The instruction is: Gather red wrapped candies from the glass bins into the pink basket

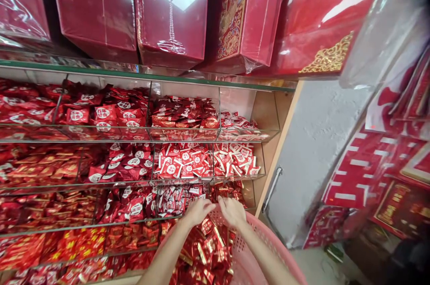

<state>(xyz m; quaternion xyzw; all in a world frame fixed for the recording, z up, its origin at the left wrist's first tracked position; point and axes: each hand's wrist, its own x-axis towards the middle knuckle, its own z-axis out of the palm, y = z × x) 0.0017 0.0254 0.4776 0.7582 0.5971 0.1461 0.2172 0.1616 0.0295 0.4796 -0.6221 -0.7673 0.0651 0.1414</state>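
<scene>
A pink perforated plastic basket [277, 249] stands below me against the shelves, with a heap of shiny red and gold wrapped sweets [210, 253] on its left side. Both my arms reach across it to the far rim. My left hand [199, 210] is closed at that rim, its thumb pointing right. Close beside it, my right hand [232, 211] is closed on the rim too, thumb towards the left. Most fingertips are hidden behind the rim. Just beyond the hands are shelf compartments with silvery-red packets [178, 197] and dark red-gold packets [230, 190].
Glass-fronted shelves [117, 133] hold several rows of red packets, split by clear dividers. Large red boxes [171, 16] in plastic stand on a glass shelf [188, 77] above. To the right are a wooden side panel [280, 148], a grey wall [305, 155] and hanging red goods [356, 168].
</scene>
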